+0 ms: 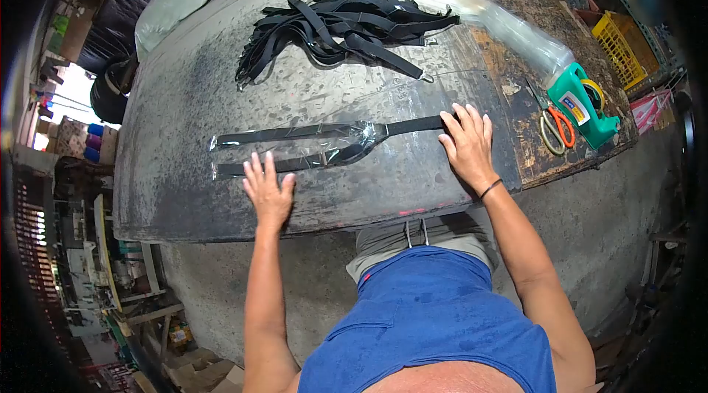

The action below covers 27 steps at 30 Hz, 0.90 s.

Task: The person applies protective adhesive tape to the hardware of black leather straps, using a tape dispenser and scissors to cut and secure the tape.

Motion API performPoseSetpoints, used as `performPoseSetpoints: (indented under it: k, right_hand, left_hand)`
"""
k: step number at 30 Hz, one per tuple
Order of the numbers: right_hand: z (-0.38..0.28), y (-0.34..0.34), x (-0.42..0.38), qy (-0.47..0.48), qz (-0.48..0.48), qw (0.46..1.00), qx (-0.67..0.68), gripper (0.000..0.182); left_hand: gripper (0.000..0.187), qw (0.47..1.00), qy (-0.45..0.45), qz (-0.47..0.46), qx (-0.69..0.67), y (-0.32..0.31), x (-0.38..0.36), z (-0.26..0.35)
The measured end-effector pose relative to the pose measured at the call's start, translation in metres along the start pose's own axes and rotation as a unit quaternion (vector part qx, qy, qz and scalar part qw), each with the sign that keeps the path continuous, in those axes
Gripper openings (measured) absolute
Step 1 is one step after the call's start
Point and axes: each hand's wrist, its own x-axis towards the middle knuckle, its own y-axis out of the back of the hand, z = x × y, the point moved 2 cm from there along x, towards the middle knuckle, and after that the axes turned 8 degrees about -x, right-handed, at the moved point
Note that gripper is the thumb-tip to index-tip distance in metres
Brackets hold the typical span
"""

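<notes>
A pair of black suspenders (306,130) lies stretched out on the worktable in a Y shape. Its two strap ends, at the left, have shiny clear plastic around them, and more clear plastic shows near the join. My left hand (268,194) is open with fingers spread, its fingertips at the lower strap near its left end. Over the single strap's right end rests my right hand (469,148), palm down and open, hiding that end. Neither hand grips anything. Behind them is a tangled pile of black straps (332,28) with metal clips.
The grey worktable (184,105) has worn, stained patches. Scissors (564,127) with an orange handle loop lie at the right beside a green tape dispenser (579,109) holding yellow tape. Clear plastic sleeves (523,39) stretch behind these. A yellow crate (618,50) stands beyond the right edge.
</notes>
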Motion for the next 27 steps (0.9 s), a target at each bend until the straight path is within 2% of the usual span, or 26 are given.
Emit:
performPoseSetpoints:
  k: [1, 2, 7, 15, 21, 27]
  right_hand:
    - [0.001, -0.001, 0.005, 0.016, -0.001, 1.0, 0.005, 0.042]
    - [0.001, 0.0, 0.013, 0.041, 0.051, 0.998, -0.004, 0.035]
    - [0.01, -0.016, 0.04, 0.105, 0.068, 0.992, 0.026, 0.025]
    - [0.011, -0.044, 0.079, 0.098, 0.075, 0.992, 0.025, 0.021]
    - [0.007, -0.056, 0.098, 0.032, 0.059, 0.998, 0.008, 0.022]
    - [0.01, -0.064, 0.106, -0.015, 0.084, 0.996, -0.015, 0.025]
  left_hand:
    - [0.072, 1.0, 0.014, -0.02, 0.016, 0.004, -0.002, -0.017]
    - [0.071, 0.999, 0.035, -0.031, 0.016, 0.007, -0.002, -0.029]
    - [0.068, 0.992, 0.113, -0.057, 0.012, 0.01, 0.019, -0.051]
    - [0.068, 0.988, 0.141, -0.048, 0.025, 0.0, 0.078, -0.055]
    - [0.068, 0.99, 0.131, -0.039, 0.016, -0.002, 0.102, -0.062]
    - [0.07, 0.991, 0.134, 0.0, 0.025, -0.002, 0.103, -0.063]
